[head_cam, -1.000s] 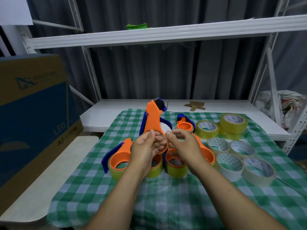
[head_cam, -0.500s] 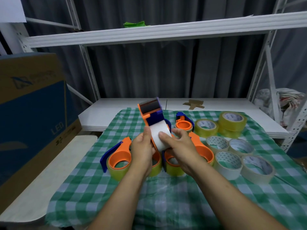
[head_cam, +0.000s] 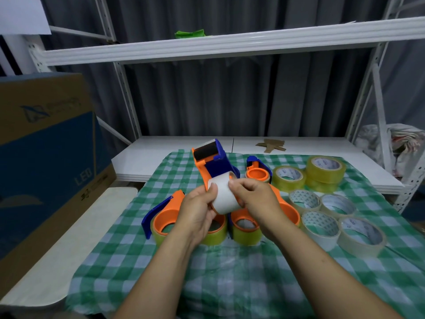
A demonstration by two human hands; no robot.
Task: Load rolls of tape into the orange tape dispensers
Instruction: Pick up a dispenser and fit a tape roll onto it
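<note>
The left hand [head_cam: 197, 210] is curled round the lower part of a raised tape dispenser [head_cam: 218, 165], its thumb laid flat on the smooth, milky-white roll of tape [head_cam: 224, 195] seated in the dispenser. The right hand [head_cam: 255, 200] pinches the roll's right edge between thumb and forefinger, the other fingers curled behind it. The dispenser is glossy orange plastic with a dark blue guard, and a black roller [head_cam: 204, 153] sits at its upturned far end. It is held tilted above the middle of the cloth.

Beneath the hands lie more orange dispensers. The left dispenser [head_cam: 169, 214] has a curved blue guard and a yellowish roll, and the middle dispenser [head_cam: 245, 223] also holds a yellowish roll. The far dispenser [head_cam: 257, 174] is a small one, and the right dispenser [head_cam: 288, 210] is partly hidden by the right wrist.

To the right lie four clear rolls [head_cam: 337, 203] close together, with printed cardboard cores. Behind them stand a yellow roll [head_cam: 288, 177] and two stacked yellow rolls [head_cam: 325, 169]. Everything rests on a wrinkled green-and-white checked cloth [head_cam: 230, 272]. A brown and blue cardboard box [head_cam: 46, 146] stands to the left, and a white metal shelf [head_cam: 230, 42] crosses overhead.
</note>
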